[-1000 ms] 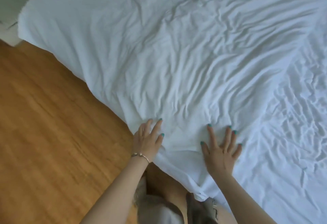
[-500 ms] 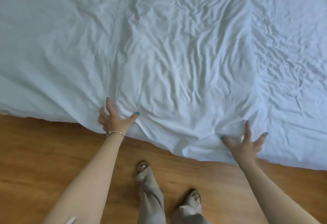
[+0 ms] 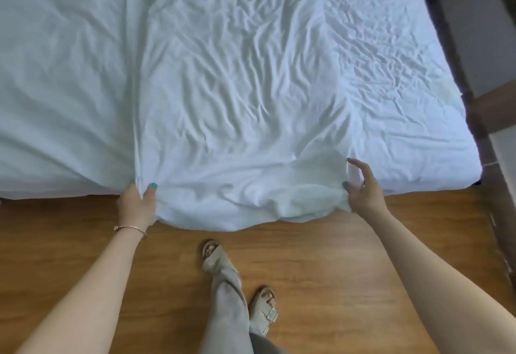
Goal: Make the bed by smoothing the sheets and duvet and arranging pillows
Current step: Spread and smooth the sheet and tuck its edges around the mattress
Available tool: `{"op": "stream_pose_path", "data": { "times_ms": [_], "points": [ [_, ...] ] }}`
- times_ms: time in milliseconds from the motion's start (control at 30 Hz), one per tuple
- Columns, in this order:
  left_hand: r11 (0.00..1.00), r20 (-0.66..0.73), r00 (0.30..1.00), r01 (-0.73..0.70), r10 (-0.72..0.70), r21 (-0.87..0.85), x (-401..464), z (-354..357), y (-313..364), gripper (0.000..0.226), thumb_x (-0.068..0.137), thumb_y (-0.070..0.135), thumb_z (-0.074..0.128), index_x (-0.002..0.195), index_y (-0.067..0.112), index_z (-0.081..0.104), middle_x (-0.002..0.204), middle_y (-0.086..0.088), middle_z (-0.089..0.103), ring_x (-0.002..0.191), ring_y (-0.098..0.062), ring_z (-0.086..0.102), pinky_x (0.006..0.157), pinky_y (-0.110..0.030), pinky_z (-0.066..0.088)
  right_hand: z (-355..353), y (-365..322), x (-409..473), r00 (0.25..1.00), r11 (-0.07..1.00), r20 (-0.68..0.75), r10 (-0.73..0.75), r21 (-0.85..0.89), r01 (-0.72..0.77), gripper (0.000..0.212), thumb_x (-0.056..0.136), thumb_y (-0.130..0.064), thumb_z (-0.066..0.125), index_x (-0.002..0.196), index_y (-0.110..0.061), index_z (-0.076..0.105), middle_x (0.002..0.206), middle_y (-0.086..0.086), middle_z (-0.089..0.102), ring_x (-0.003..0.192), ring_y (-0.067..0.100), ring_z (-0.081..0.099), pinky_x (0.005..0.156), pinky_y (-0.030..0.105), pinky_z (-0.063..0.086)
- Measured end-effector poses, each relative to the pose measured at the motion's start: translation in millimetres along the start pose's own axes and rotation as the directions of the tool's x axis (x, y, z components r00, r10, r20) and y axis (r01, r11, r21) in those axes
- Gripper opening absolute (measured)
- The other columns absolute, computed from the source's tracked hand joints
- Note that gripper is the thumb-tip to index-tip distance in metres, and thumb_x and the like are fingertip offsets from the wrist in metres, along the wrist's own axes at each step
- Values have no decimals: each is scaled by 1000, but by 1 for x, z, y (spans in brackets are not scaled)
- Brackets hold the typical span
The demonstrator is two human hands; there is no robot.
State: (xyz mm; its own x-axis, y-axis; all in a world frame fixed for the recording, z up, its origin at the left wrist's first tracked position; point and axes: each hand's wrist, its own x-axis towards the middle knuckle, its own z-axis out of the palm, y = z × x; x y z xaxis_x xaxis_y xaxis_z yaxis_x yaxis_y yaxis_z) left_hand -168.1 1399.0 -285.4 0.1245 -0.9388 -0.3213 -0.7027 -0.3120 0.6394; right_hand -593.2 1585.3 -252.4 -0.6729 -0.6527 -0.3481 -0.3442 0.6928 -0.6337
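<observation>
Fingers of left hand hidden under duvet; right hand pinches edge.

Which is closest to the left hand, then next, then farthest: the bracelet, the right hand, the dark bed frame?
From the left hand:
1. Bracelet, on its own wrist.
2. Right hand, across the duvet edge.
3. Bed frame, far right.

I see teal nail polish, a thin bracelet on my left wrist, beige trousers, buckled sandals.
</observation>
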Motion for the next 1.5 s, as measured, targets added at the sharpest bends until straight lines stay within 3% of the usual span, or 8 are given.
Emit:
{"op": "stream_pose_path", "data": {
  "times_ms": [200, 367, 533, 700, 933, 1200, 1333, 1500],
  "points": [
    [981, 28, 999, 20, -26, 194, -10, -24, -3, 30, 97, 19, 52, 107, -10, 53, 109, -36, 58, 103, -51, 53, 81, -44, 40, -15, -4, -20, 997, 996, -30, 75, -49, -77, 6, 92, -27, 64, 97, -26, 61, 89, 5, 62, 74, 20, 56, 61, 31, 44],
    [995, 53, 997, 58, -62, 79, -26, -19, -2, 32, 93, 23, 60, 108, -5, 54, 109, -28, 60, 100, -42, 56, 77, -39, 40, -9, 11, -53, 968, 987, 245, 51, -159, -12, 38, 65, -19, 89, 92, -18, 62, 90, -1, 59, 81, 15, 58, 61, 22, 43],
    [995, 89, 992, 90, -95, 51, -50, -16, -7, 48, 80, 24, 77, 113, -1, 52, 115, -19, 60, 106, -37, 56, 79, -37, 43, -12, 16, -64, 997, 998, -60, 44, 41, -42, 12, 77, -1, 67, 74, -8, 57, 69, 2, 56, 65, 17, 49, 52, 22, 35],
    [973, 119, 980, 133, -157, 189, -65, -20, -18, 48, 83, 24, 74, 109, -3, 44, 112, -24, 54, 99, -40, 54, 73, -39, 39, -21, 19, -80, 996, 973, -81, 23, 231, -4, 10, 78, 2, 63, 86, -3, 60, 73, 6, 56, 63, 12, 47, 52, 14, 35],
    [979, 31, 988, 149, -154, 136, -83, -30, -26, 28, 94, 12, 59, 110, -8, 48, 123, -27, 53, 109, -43, 52, 78, -35, 35, -29, 30, -89, 962, 974, -273, 14, 222, 49, 20, 79, -7, 72, 87, -22, 62, 82, -7, 63, 76, 31, 66, 70, 48, 58],
    [974, -37, 991, 136, -132, 183, -75, -45, -32, 25, 93, 12, 60, 99, -10, 50, 108, -30, 57, 97, -45, 54, 72, -39, 38, -41, 6, -84, 899, 984, -411, 152, 149, -98, 11, 76, -17, 68, 78, -20, 57, 66, -9, 49, 64, 19, 49, 57, 31, 37],
    [968, -55, 987, 158, -150, 193, -74, -50, -31, 27, 93, 13, 60, 100, -11, 51, 108, -30, 56, 100, -46, 54, 74, -41, 39, -42, 8, -90, 933, 935, -326, 155, 354, -32, 21, 76, -2, 68, 68, -15, 54, 67, -2, 53, 64, 17, 48, 60, 28, 39],
    [975, -44, 993, 118, -111, 190, -75, -52, -32, 26, 93, 17, 60, 95, -7, 49, 104, -28, 56, 95, -44, 54, 73, -43, 43, -41, 20, -103, 987, 970, -153, 54, 242, -16, 17, 78, -3, 74, 74, -14, 61, 72, 2, 64, 72, 22, 64, 69, 38, 57]
  ]
}}
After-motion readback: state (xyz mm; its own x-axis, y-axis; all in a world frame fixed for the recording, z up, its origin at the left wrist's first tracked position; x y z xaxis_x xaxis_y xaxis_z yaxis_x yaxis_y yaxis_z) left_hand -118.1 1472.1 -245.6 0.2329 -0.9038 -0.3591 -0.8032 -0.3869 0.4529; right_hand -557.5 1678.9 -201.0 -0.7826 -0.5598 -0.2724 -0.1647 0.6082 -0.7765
